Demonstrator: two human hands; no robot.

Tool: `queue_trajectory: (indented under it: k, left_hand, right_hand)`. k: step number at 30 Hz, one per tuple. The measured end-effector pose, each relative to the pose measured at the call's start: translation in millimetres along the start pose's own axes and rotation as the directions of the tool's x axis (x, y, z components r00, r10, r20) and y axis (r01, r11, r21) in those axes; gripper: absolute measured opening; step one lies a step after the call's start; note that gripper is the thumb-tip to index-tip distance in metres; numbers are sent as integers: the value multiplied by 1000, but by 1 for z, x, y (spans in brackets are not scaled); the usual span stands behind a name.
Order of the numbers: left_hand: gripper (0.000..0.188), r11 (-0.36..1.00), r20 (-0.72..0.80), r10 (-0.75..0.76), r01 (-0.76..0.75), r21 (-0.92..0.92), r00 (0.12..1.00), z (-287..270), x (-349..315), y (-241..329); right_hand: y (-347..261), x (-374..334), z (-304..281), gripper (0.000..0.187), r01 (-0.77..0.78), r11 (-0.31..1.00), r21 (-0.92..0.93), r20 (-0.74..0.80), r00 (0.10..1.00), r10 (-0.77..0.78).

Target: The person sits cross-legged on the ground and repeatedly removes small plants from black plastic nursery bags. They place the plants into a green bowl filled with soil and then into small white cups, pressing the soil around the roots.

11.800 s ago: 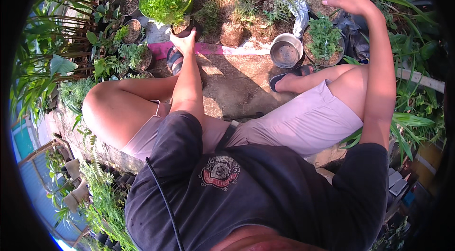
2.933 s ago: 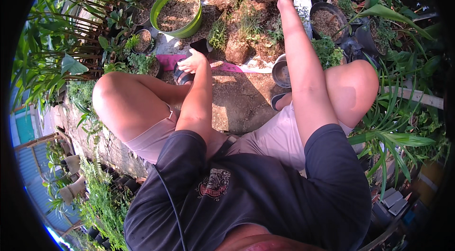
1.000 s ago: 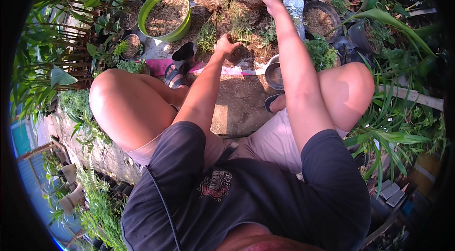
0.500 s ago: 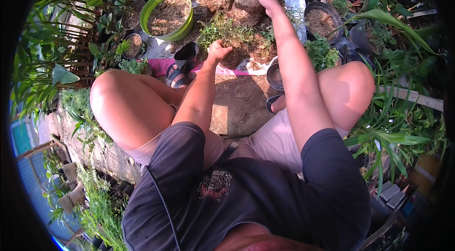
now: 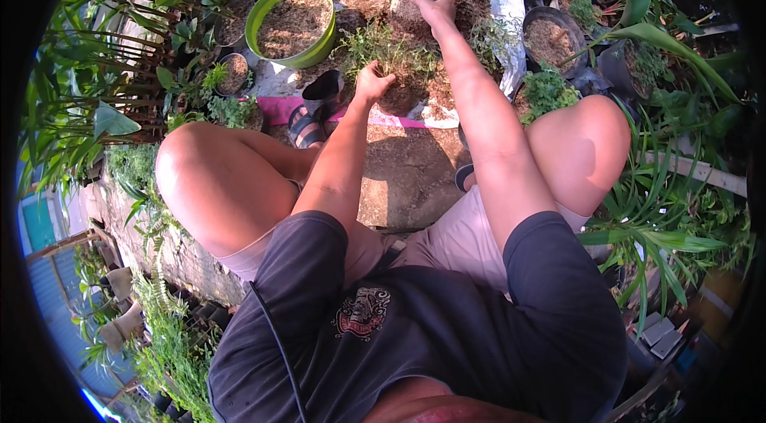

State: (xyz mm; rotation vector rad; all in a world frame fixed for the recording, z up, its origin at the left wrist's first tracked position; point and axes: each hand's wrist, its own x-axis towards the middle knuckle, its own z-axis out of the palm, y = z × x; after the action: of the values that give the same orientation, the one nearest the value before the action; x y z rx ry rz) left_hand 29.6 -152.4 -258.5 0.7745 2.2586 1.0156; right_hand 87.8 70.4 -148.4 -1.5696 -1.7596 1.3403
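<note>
Reaching right hand [image 5: 439, 13]: arm outstretched, fingers round one root ball [image 5: 405, 17], twelve o'clock.
Left hand [image 5: 373, 85]: fingers curled at leafy plants [image 5: 381, 48]; grip, I can't tell.
Lime pot [image 5: 309, 57]: one, eleven o'clock.
Sandals [image 5: 304, 128]: two.

Near half past twelve, my right hand [image 5: 437, 14] holds a root ball [image 5: 405, 17]. At twelve, my left hand [image 5: 373, 86] bends its fingers beside leafy sprigs [image 5: 377, 43]. A lime-green pot [image 5: 307, 57] and, nearer me, a black pot [image 5: 322, 90] sit toward eleven.
</note>
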Motion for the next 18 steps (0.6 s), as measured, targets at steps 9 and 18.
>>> queue_trajectory:
  k: [9,18]
  left_hand:
    - [50,973,90,-94,110,-204,992,-16,-22,26]
    - [66,973,176,-119,151,-177,977,-4,-4,-4]
  right_hand:
    - [0,2,22,121,33,983,178,-131,991,-10]
    - [25,-22,5,87,405,836,-370,10,902,-432]
